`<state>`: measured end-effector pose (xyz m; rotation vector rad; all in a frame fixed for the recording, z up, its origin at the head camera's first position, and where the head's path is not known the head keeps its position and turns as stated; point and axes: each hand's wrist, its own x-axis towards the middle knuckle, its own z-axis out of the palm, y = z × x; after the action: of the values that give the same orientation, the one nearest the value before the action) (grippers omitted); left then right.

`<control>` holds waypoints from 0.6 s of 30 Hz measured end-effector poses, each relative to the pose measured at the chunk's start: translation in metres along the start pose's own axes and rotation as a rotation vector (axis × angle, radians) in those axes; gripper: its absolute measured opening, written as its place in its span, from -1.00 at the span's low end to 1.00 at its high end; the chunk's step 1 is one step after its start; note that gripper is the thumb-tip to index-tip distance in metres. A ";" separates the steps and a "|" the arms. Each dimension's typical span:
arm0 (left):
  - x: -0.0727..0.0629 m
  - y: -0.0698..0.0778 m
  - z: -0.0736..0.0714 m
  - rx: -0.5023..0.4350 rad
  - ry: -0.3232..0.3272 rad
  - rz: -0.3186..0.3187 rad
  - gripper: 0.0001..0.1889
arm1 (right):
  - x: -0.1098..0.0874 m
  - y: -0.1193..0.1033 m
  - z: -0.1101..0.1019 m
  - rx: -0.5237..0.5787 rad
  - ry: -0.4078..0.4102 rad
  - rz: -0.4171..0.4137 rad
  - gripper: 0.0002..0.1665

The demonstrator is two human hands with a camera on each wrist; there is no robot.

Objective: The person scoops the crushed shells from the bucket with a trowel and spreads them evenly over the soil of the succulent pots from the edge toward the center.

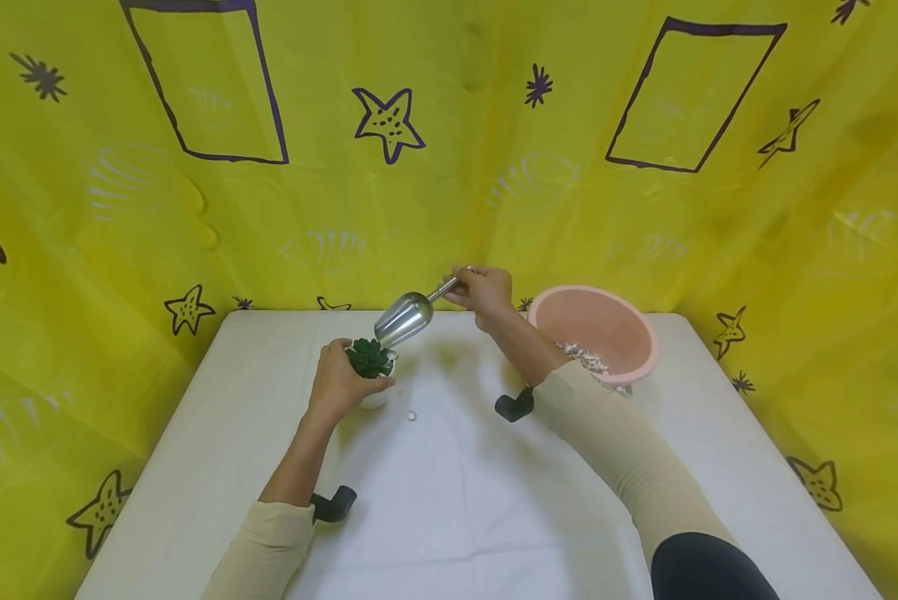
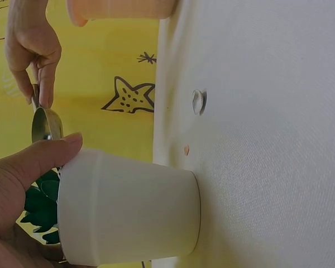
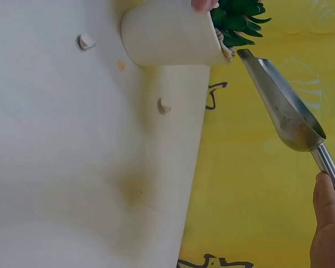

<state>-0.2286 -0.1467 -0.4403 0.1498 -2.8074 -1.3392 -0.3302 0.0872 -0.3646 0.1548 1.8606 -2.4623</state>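
Observation:
A white pot (image 2: 134, 206) with a green succulent (image 1: 369, 357) stands upright on the white cloth. My left hand (image 1: 338, 379) grips it near the rim, the thumb along the near side. From the upper right, my right hand (image 1: 488, 292) holds a metal scoop (image 1: 406, 318) by its handle. The scoop tilts downward, its lip beside the succulent at the pot's rim. Pale shell-like bits show at that rim in the right wrist view. Whether anything lies in the scoop I cannot tell.
A pink basin (image 1: 606, 321) holding whitish shell-like pieces (image 1: 586, 357) sits at the back right, behind my right forearm. Small loose pieces lie on the cloth by the pot, one a whitish bit (image 1: 411, 416). A yellow patterned curtain (image 1: 449, 200) hangs behind the table.

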 end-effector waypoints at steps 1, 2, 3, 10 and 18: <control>0.000 0.000 0.000 0.000 0.000 -0.001 0.08 | 0.000 0.000 0.000 0.002 0.000 0.001 -0.63; 0.000 0.000 0.000 0.001 0.001 -0.001 0.08 | 0.000 0.000 0.000 0.007 0.001 0.002 -0.63; 0.000 0.000 -0.001 0.004 0.001 -0.001 0.08 | 0.000 0.000 0.000 0.010 0.001 0.005 -0.62; -0.001 0.001 -0.001 0.009 0.004 0.004 0.08 | 0.001 -0.001 -0.001 0.027 0.004 0.021 -0.60; -0.001 0.000 0.000 0.016 0.005 -0.006 0.08 | 0.002 -0.003 -0.003 0.056 0.039 0.040 -0.61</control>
<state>-0.2273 -0.1462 -0.4401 0.1621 -2.8167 -1.3159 -0.3322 0.0914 -0.3623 0.2417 1.7850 -2.5036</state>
